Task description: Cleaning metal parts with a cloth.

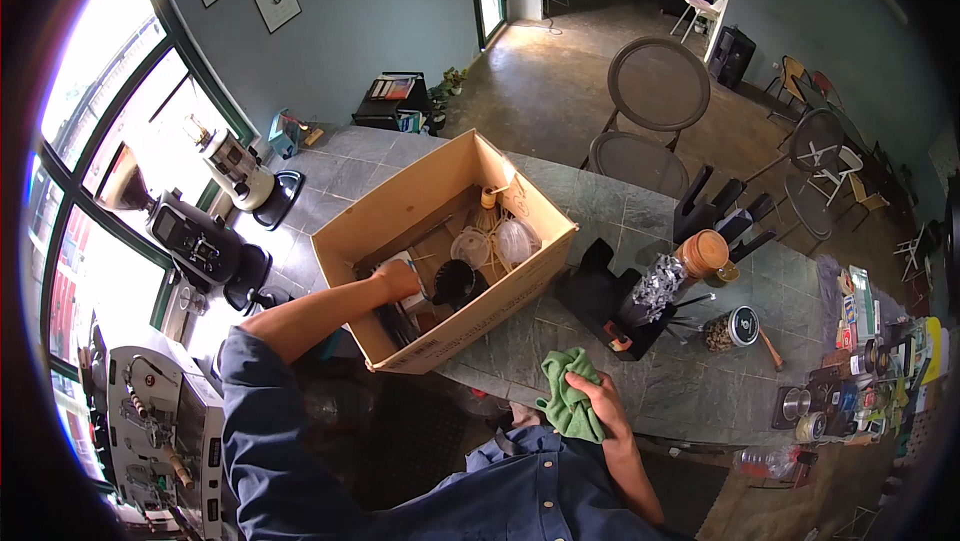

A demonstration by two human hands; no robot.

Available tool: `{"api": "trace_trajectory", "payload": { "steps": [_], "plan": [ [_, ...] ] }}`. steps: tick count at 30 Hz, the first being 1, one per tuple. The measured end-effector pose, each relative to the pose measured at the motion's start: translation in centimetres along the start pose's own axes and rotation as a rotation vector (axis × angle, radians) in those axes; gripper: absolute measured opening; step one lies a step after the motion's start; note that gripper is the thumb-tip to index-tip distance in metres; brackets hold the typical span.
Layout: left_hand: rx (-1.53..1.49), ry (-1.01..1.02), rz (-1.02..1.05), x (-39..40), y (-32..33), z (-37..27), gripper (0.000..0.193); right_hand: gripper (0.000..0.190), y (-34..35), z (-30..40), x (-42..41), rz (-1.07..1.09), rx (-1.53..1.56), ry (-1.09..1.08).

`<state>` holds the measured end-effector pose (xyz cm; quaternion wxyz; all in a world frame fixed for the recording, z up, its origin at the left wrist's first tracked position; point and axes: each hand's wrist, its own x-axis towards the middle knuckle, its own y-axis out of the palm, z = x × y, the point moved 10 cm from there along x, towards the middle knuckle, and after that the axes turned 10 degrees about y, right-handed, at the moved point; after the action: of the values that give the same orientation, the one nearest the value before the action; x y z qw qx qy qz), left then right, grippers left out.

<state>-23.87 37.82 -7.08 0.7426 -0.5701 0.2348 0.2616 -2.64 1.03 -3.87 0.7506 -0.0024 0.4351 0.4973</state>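
Observation:
My left hand reaches down inside an open cardboard box on the tiled counter. Its fingers are at a white item near the box's left side; whether they grip it is hard to see. Beside it in the box stand a black ribbed cup, clear plastic containers and a bamboo whisk. My right hand holds a crumpled green cloth in front of the counter's near edge.
Right of the box are a black holder with a foil-like bundle, orange cups and a lidded jar. Coffee grinders stand by the window, an espresso machine at lower left. Round-backed chairs are beyond the counter.

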Motion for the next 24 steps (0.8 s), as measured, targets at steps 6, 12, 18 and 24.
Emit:
{"api": "trace_trajectory", "payload": {
  "steps": [6, 12, 18, 24],
  "plan": [
    [0.070, 0.181, -0.066, 1.5, 0.7, -1.8, 0.010, 0.021, -0.4, -1.4, 0.9, -0.041, 0.099, -0.036],
    [-0.077, 0.034, 0.027, -2.1, -3.4, 0.2, 0.013, 0.024, -0.4, -1.4, 0.8, -0.038, 0.170, -0.063],
    [-0.841, -0.014, -0.382, -10.3, -15.4, 1.6, 0.010, 0.037, 2.2, 0.3, 0.3, 0.110, 0.316, -0.059],
    [-1.812, -0.051, -1.070, -14.4, -21.9, -4.9, 0.020, 0.056, 10.7, 5.5, -1.8, 0.525, 0.620, -0.016]
  ]
}}
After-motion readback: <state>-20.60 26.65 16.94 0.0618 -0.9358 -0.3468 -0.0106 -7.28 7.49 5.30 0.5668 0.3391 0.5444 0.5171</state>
